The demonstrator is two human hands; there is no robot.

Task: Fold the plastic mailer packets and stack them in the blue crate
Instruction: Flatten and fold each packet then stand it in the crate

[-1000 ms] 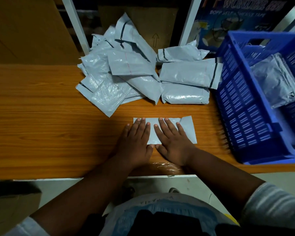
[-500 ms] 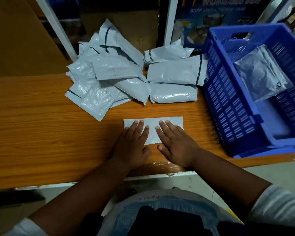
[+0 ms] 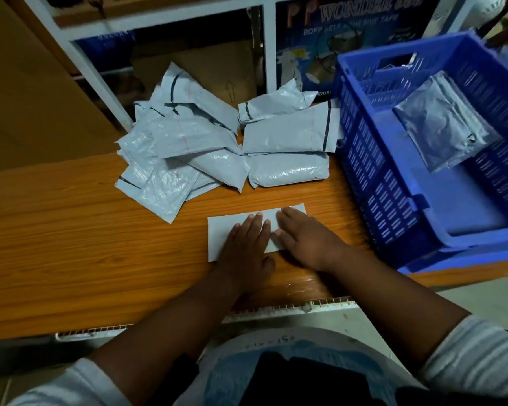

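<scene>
A folded grey mailer packet [image 3: 219, 231] lies flat on the wooden table [image 3: 71, 230] near its front edge. My left hand [image 3: 245, 244] presses flat on the packet's middle with straight fingers. My right hand [image 3: 307, 237] lies flat beside it on the packet's right part, fingers straight. A loose heap of grey mailer packets [image 3: 194, 142] sits behind, at the table's back. The blue crate [image 3: 393, 183] stands at the right, with a stack of folded grey packets [image 3: 443, 121] leaning inside it.
Behind the table stand a white shelf frame [image 3: 79, 63], a brown cardboard sheet [image 3: 27, 98] at the left and a dark tape box [image 3: 349, 39]. The crate's near corner overhangs the table's front edge.
The packet's loose right flap seen a second ago now lies folded flat under my right hand. Both hands stay pressed on the packet; the camera has shifted.
</scene>
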